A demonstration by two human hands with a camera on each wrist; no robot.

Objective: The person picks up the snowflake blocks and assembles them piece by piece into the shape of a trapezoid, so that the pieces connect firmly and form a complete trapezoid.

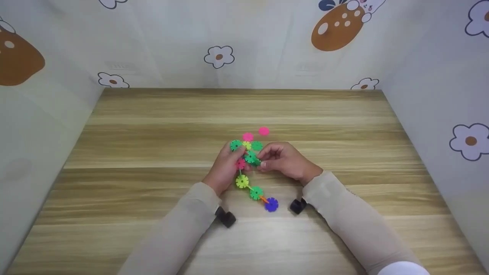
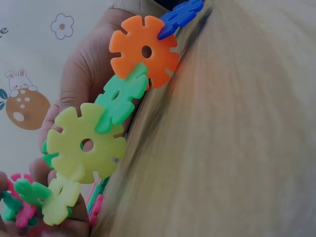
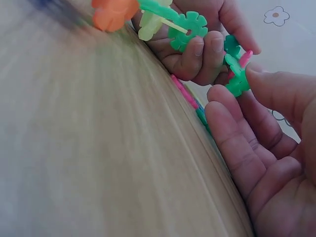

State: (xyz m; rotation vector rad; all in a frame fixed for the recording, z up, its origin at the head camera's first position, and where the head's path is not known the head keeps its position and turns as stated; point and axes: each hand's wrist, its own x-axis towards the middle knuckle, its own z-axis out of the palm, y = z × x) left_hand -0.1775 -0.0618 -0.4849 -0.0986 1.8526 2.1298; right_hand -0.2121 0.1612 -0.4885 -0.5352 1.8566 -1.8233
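My left hand (image 1: 224, 169) grips a chain of notched plastic snowflake discs. A yellow disc (image 2: 84, 140), a green disc (image 2: 118, 101), an orange disc (image 2: 140, 47) and a blue disc (image 1: 271, 204) trail from it toward the body. Nearer the fingers, a pink disc (image 1: 240, 164) and green ones join on, partly covered by the hand. Close by on the right, my right hand (image 1: 285, 162) pinches a green disc (image 3: 238, 81) between thumb and fingers. That disc meets a pink piece (image 3: 246, 59) at the left fingers; how far they interlock cannot be told.
Beyond the hands, two loose pink discs (image 1: 263, 131) and a green disc (image 1: 257, 146) lie on the wooden table (image 1: 153, 214). Patterned cloth (image 1: 168, 42) borders the back and sides. A black box (image 1: 228, 219) sits at the left wrist, another (image 1: 298, 206) at the right.
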